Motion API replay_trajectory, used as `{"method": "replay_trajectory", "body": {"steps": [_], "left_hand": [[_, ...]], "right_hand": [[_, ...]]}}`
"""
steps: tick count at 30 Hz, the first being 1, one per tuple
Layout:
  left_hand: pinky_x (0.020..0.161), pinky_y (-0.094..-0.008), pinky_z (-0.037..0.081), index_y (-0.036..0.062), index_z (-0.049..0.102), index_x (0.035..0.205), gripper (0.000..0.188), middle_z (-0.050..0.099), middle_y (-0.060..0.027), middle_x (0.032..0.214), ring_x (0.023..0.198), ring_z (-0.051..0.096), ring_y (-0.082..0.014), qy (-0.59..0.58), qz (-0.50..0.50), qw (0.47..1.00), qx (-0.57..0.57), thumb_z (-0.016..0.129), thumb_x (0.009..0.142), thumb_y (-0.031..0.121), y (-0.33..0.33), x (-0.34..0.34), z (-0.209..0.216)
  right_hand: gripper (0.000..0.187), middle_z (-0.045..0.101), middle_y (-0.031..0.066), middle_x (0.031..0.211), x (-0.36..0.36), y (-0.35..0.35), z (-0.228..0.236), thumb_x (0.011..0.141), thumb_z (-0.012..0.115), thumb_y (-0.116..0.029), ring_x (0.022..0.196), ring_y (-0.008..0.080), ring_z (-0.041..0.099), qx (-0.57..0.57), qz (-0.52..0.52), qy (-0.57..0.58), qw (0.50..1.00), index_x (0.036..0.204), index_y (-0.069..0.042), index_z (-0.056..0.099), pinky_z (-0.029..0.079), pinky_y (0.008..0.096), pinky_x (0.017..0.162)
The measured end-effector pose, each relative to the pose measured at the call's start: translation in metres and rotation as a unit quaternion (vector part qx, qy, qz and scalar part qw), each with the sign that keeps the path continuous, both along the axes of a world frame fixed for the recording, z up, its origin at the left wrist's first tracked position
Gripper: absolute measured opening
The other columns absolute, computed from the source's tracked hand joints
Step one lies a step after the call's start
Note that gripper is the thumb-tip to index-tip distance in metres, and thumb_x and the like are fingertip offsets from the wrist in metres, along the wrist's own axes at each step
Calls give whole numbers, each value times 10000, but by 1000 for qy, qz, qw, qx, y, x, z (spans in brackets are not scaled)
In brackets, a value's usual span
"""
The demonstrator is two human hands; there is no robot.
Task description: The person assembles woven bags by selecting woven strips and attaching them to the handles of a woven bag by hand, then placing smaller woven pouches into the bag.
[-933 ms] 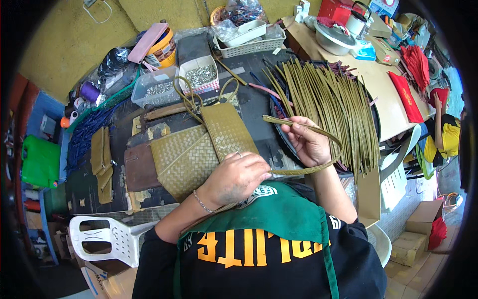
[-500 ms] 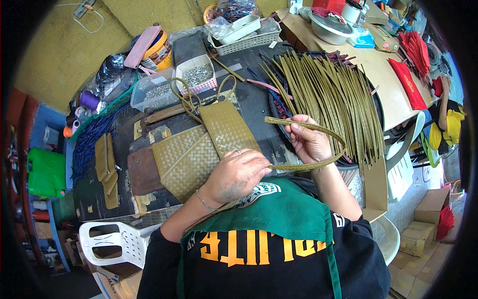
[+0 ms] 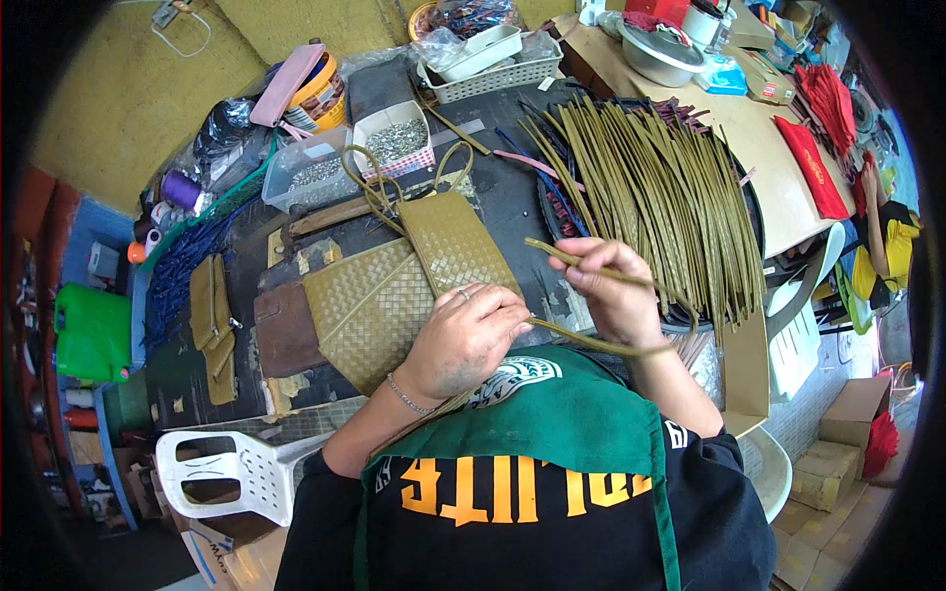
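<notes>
An olive strap (image 3: 603,345) runs between my two hands in a loop that bends round at the right. My right hand (image 3: 623,295) pinches it near its free end, which points left over the dark table. My left hand (image 3: 461,340) is closed on the strap lower down, in front of the apron. The rest trails under my left forearm. Just beyond my left hand lies an olive woven pouch (image 3: 461,244) with thin loops at its top. It overlaps a larger woven olive piece (image 3: 360,313). To the right is a thick bundle of olive straps (image 3: 645,207).
Trays of small metal parts (image 3: 394,141) stand at the back, by a wooden-handled tool (image 3: 335,214). A brown leather piece (image 3: 286,330) and small olive pouches (image 3: 210,315) lie left. White plastic chairs (image 3: 227,473) flank the table (image 3: 507,192). Another person (image 3: 892,251) is at far right.
My right hand has turned, and its fingers now lie over the strap. The strap's free end has tilted, and its loop reaches slightly farther right. My left hand has barely moved.
</notes>
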State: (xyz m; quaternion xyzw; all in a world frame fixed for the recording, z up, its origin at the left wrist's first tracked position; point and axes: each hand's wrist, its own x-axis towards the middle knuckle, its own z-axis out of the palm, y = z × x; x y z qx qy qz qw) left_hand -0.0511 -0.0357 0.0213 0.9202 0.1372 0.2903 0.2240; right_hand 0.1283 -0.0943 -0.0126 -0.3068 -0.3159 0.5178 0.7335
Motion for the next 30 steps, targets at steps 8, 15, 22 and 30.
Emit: {"method": "replay_trajectory", "body": {"steps": [8, 15, 22, 30], "left_hand": [[785, -340, 385, 56, 587, 766, 169, 564, -31, 781, 746, 554, -169, 2, 58, 995, 80, 650, 610, 52, 0, -2, -2], [821, -344, 364, 67, 589, 779, 178, 567, -16, 803, 786, 552, -151, -7, 55, 995, 85, 650, 612, 60, 0, -1, -2], [838, -349, 344, 83, 586, 800, 175, 568, -8, 811, 813, 548, -151, 10, 45, 990, 136, 622, 629, 68, 1, -1, -1], [872, -392, 295, 108, 584, 783, 99, 547, 6, 826, 842, 531, -130, 17, 51, 987, 153, 568, 707, 170, 0, -3, -4]], "right_hand": [[167, 591, 141, 861, -5, -13, 9, 596, 647, 94, 781, 206, 595, 201, -238, -484, 818, 655, -32, 554, 491, 255, 659], [182, 593, 132, 852, -6, -16, 13, 581, 646, 98, 768, 210, 593, 207, -258, -521, 787, 674, -31, 558, 481, 259, 655], [127, 521, 128, 893, -14, -17, 8, 736, 554, 58, 784, 151, 542, 65, -47, -268, 960, 856, 49, 513, 457, 243, 697], [95, 528, 157, 966, -22, -19, 5, 773, 509, 59, 879, 156, 540, 12, 21, -124, 992, 838, 32, 445, 461, 246, 763]]}}
